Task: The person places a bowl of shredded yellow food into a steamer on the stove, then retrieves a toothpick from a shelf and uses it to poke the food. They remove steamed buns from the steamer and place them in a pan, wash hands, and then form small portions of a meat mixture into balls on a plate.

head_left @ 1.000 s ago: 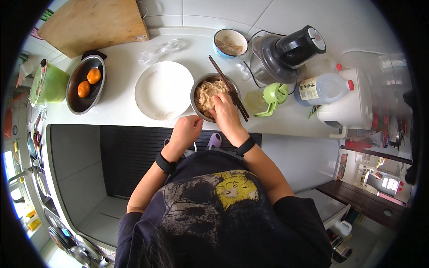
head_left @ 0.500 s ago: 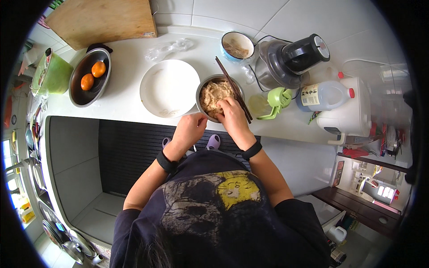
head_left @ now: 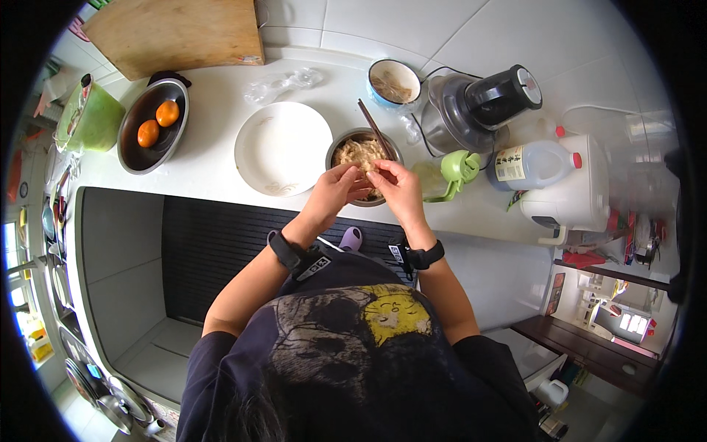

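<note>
A metal bowl (head_left: 336, 140) holds a pale, minced mixture (head_left: 355, 152) at the counter's front edge. My left hand (head_left: 333, 193) and my right hand (head_left: 399, 193) meet above its near side, fingertips bent together. What they pinch is too small and too covered to name. Dark brown chopsticks (head_left: 370, 121) rest across the bowl, their lower part hidden behind my right hand. Left of the bowl stands a wide white dish (head_left: 283, 151) with nothing in it. I wear a black band on each wrist.
Two orange fruits lie in an oval metal basin (head_left: 132, 163) at left, beside a green container (head_left: 99, 118). Behind are a cutting board (head_left: 177, 37), crumpled plastic (head_left: 283, 85) and a blue-white bowl (head_left: 378, 92). A food chopper (head_left: 460, 110), green-lidded jug (head_left: 459, 171) and bottle (head_left: 530, 162) stand right.
My right hand has come up out of the mixture, and my left has moved right to meet it over the bowl. The view has shifted slightly.
</note>
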A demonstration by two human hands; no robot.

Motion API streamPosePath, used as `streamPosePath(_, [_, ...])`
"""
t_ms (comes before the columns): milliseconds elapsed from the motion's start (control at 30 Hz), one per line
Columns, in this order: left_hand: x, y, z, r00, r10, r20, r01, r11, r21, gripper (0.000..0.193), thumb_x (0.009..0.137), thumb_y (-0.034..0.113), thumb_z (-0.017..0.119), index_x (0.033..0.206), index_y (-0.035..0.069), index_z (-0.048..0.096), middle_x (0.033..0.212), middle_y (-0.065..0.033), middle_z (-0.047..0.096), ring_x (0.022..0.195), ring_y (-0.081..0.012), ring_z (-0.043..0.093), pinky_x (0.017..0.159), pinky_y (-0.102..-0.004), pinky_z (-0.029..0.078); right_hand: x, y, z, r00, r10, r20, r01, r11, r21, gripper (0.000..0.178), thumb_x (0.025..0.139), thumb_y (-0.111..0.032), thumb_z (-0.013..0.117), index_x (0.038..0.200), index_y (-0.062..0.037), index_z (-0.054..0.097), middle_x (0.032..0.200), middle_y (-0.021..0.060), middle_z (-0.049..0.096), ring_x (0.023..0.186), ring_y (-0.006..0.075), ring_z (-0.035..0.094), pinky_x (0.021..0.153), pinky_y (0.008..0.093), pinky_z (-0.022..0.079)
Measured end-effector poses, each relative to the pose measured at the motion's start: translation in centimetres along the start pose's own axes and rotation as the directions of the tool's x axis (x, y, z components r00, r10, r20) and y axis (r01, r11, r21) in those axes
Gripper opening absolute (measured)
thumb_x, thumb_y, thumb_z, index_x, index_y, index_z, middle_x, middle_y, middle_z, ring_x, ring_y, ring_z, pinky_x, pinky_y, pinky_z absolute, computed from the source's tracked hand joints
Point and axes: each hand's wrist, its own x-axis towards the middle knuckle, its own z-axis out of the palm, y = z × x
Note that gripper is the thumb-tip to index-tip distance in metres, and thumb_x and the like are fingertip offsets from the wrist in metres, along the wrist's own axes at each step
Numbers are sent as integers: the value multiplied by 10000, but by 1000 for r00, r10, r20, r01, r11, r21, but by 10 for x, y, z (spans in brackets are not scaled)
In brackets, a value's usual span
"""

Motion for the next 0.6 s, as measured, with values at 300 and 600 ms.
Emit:
streamPosePath(300, [13,-6,-1,999,34,-28,-36,997,-61,320,964,109,476,1215,-88,511,1148,-152,591,1022,-206,602,900,-290,489,-7,-5,17,947,-304,-107,290,949,-126,237,879,-82,605,1112,-40,604,1132,80,547,984,189,576,800,292,497])
streamPosePath(600, [-24,2,31,661,632,404,-610,140,780,495,882,45,491,1354,-39,369,1416,-253,326,1346,-394,274,1096,-433,248,3,8,31,991,22,133,-95,811,578,295,977,-317,453,1075,-45,512,983,69,553,893,177,532,785,304,407])
